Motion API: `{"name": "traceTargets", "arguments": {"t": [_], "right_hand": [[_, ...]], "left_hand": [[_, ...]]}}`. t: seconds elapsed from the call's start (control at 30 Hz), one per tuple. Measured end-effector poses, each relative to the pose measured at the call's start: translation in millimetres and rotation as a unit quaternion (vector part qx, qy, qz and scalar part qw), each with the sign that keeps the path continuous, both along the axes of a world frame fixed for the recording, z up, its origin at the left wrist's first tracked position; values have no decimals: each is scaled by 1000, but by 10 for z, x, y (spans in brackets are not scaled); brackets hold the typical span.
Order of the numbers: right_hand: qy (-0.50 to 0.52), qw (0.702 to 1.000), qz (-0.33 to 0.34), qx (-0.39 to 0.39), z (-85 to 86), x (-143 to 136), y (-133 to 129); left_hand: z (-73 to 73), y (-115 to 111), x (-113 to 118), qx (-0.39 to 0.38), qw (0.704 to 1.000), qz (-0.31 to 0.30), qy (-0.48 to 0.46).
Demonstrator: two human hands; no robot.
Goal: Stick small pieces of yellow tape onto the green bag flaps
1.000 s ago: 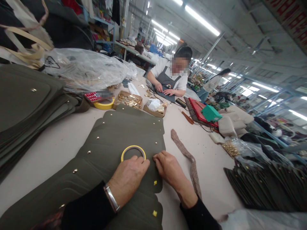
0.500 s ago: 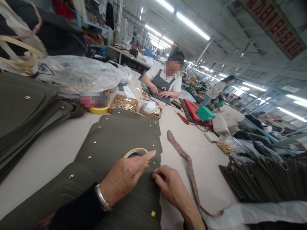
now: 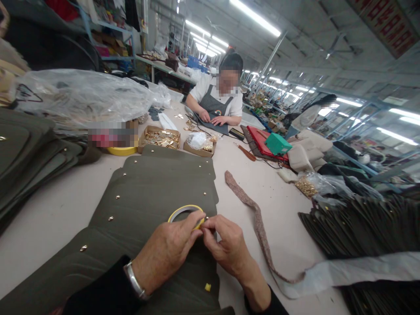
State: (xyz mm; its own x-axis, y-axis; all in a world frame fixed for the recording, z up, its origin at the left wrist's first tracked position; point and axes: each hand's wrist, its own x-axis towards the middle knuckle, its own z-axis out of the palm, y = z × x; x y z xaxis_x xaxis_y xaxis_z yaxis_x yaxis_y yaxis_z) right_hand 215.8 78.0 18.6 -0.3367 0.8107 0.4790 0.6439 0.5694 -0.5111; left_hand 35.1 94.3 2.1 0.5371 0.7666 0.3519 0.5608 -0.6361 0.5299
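Note:
My left hand [image 3: 166, 247], with a silver bracelet at its wrist, grips a roll of yellow tape [image 3: 180, 209] between thumb and fingers. Pinched closed, my right hand [image 3: 229, 245] meets the roll's right edge, seemingly at the tape's end; the fingertips hide what is between them. Both hands are over a stack of dark olive leather-like panels [image 3: 160, 175] spread on the table. Gold-coloured metal studs [image 3: 83, 248] line the panels' edges. A small yellow scrap [image 3: 208, 287] lies on the top panel near the front.
Two cardboard boxes of gold hardware [image 3: 160, 139] stand beyond the panels. A speckled strip [image 3: 259, 223] lies to the right. More panels are stacked at left [image 3: 29, 153] and right [image 3: 370, 232]. Across the table [image 3: 236, 201], a person [image 3: 216, 96] handles a dark piece.
My right hand has moved up from the panel's edge to the tape roll. The left hand's fingers have closed in around the roll, and the view has shifted slightly.

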Motion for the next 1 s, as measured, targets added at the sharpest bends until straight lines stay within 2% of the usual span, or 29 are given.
{"name": "traceTargets", "arguments": {"t": [0.2,0.37,0.47,0.6,0.77,0.83,0.9,1.0], "right_hand": [[-24,997,-34,62,-110,-45,-28],[7,998,-69,3,-100,-71,-49],[18,997,-68,-24,-75,-61,-44],[9,997,-73,-8,-49,-97,-52],[34,989,-142,-30,-78,-140,-26],[59,980,-179,-66,-129,-67,28],[131,960,-200,-146,-180,56,92],[261,912,-167,-270,-213,231,158]], "left_hand": [[77,-3,33,-44,998,-1,49],[69,8,34,-54,998,15,40],[53,17,29,-53,998,11,17],[39,21,38,-16,999,19,27],[80,-48,74,61,998,33,4],[105,-91,87,80,996,23,-24],[114,-111,92,88,995,10,-35],[86,-83,85,80,996,23,-40]]}}
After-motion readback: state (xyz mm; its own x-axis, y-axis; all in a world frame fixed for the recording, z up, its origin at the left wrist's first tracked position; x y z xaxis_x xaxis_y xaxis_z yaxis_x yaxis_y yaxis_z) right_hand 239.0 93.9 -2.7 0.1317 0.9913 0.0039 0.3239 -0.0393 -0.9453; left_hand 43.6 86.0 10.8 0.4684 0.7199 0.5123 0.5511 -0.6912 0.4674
